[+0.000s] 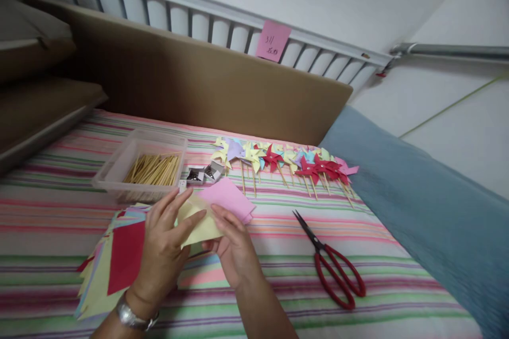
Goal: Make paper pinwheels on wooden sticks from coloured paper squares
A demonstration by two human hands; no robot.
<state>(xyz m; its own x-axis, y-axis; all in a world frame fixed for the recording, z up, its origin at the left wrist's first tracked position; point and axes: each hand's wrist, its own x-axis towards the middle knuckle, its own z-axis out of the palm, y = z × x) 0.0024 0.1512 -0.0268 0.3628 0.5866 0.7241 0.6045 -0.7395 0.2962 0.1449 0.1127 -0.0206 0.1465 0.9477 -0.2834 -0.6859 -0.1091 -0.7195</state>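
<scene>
A pale yellow sheet of paper (201, 228) is held up between my two hands over the striped cloth. My left hand (165, 235), with a metal watch on its wrist, grips the sheet's left side; its fingers reach across the paper. On the right edge, my right hand (230, 241) pinches the same sheet, thumb underneath. Beneath and left of my left hand lies a stack of coloured paper (123, 259) with a red piece on top. Pink paper squares (228, 196) lie just beyond the yellow sheet.
A plastic box (139, 143) contains thin wooden sticks (153, 172). Small open boxes (213, 170) of dark bits stand beside it. Several paper pinwheels (272, 157) on sticks lie at the back. Red-handled scissors (330, 262) lie at right. A brown board (222, 90) stands behind.
</scene>
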